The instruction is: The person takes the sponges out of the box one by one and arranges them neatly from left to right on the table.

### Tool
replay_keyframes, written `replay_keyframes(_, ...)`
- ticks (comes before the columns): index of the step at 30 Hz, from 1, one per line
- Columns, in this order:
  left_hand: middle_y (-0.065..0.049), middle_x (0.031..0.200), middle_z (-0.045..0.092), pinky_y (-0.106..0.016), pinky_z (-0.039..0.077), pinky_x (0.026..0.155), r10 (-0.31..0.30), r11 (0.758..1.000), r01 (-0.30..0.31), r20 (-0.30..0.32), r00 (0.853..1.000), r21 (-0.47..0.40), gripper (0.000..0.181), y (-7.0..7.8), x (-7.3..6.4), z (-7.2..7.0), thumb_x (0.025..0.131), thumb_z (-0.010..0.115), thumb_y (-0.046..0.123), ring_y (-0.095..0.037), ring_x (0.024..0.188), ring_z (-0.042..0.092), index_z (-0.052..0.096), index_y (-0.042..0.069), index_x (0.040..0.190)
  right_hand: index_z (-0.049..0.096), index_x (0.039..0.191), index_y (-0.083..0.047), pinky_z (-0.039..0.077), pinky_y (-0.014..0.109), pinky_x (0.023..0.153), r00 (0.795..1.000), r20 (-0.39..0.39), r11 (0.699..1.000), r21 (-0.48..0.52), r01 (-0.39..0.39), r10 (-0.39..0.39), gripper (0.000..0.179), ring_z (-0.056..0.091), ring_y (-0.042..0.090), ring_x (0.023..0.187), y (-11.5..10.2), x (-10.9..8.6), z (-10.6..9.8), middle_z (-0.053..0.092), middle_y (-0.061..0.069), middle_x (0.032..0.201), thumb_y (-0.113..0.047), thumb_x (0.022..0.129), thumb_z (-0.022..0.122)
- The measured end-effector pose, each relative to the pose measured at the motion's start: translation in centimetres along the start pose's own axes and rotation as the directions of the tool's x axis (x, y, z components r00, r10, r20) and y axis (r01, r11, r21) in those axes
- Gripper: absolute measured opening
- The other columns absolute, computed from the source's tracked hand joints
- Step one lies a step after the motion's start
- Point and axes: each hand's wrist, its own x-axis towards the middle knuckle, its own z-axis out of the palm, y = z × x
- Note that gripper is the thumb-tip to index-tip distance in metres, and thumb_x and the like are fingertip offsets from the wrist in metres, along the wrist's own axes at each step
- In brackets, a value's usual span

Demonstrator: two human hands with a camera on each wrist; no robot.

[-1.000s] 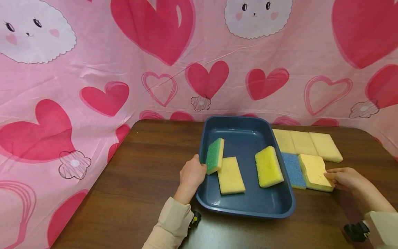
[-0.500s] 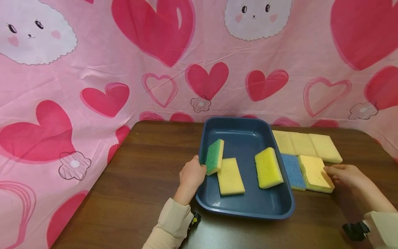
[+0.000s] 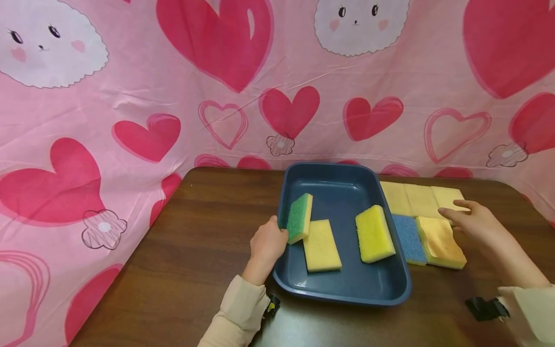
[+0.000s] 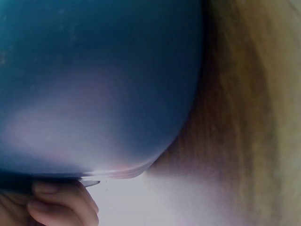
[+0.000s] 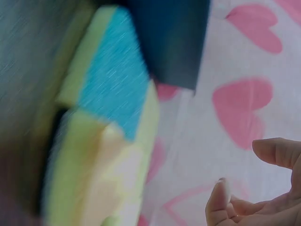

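Observation:
My left hand (image 3: pixel 269 246) grips the left rim of a deep blue rectangular tray (image 3: pixel 334 193); in the left wrist view its fingers (image 4: pixel 68 202) curl at the tray's edge. Inside the tray, a green-faced sponge (image 3: pixel 297 219) leans against the left wall, a pale yellow sponge (image 3: pixel 322 248) lies flat, and a bright yellow sponge (image 3: pixel 374 236) leans on the right wall. To the right of the tray, my right hand (image 3: pixel 481 224) hovers with thumb and fingers spread, holding nothing. Just below it lies a yellow sponge (image 3: pixel 438 243), beside a blue-faced sponge (image 3: pixel 408 239).
Three pale yellow sponges (image 3: pixel 420 200) lie in a row behind the blue-faced one, right of the tray. All stand on a brown wooden table (image 3: pixel 217 231). A pink cloth with hearts (image 3: pixel 286 58) hangs along the back edge and left side.
My right hand has let go of the yellow sponge's right edge, lifted and moved up towards the back row, its fingers spreading. The left hand and the tray keep their place.

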Motion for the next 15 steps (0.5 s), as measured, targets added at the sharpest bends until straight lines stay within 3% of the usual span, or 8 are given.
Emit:
replay_keyframes(5, -0.019, 0.115, 0.067, -0.048, 0.049, 0.075, -0.002, 1.0, 0.002, -0.003, 1.0, -0.002, 0.045, -0.1, 0.0, 0.0, 0.091, 0.054, 0.021, -0.031, 0.091, 0.065, 0.052, 0.007, 0.134, 0.007, 0.141, 0.022, 0.041, 0.064, 0.089, 0.999, 0.007, 0.998, 0.042, 0.044, -0.044, 0.076, 0.044, 0.061, 0.112, -3.2, -0.4, 0.8, 0.022, 0.05, 0.136, -0.036, 0.101, 0.034)
replay_keyframes(9, -0.019, 0.109, 0.068, -0.046, 0.049, 0.071, 0.004, 1.0, -0.004, -0.005, 1.0, 0.005, 0.042, -0.1, 0.0, 0.0, 0.092, 0.054, 0.021, -0.031, 0.086, 0.065, 0.053, 0.006, 0.131, 0.009, 0.143, 0.019, 0.037, 0.065, 0.089, 0.997, 0.008, 0.994, 0.09, 0.07, -0.071, 0.074, 0.046, 0.056, 0.108, -5.4, -0.4, 1.7, 0.024, 0.046, 0.136, -0.036, 0.101, 0.034)
replay_keyframes(12, -0.018, 0.1, 0.069, -0.043, 0.047, 0.064, 0.013, 1.0, -0.013, -0.003, 1.0, 0.01, 0.04, 0.0, 0.0, 0.0, 0.092, 0.055, 0.021, -0.029, 0.078, 0.064, 0.054, 0.006, 0.129, 0.014, 0.143, 0.017, 0.043, 0.058, 0.088, 0.995, -0.015, 0.992, 0.081, 0.101, -0.1, 0.072, 0.053, 0.047, 0.102, -6.8, -0.3, 2.5, 0.035, 0.042, 0.131, -0.036, 0.101, 0.036)
replay_keyframes(15, -0.017, 0.09, 0.067, -0.04, 0.043, 0.058, 0.017, 1.0, -0.017, 0.002, 1.0, 0.007, 0.038, 0.0, 0.0, -0.1, 0.092, 0.054, 0.021, -0.027, 0.07, 0.06, 0.055, 0.006, 0.127, 0.018, 0.144, 0.015, 0.05, 0.041, 0.08, 0.992, -0.03, 0.988, 0.091, 0.126, -0.124, 0.07, 0.057, 0.034, 0.093, -8.3, -0.1, 3.4, 0.041, 0.038, 0.128, -0.036, 0.1, 0.038)
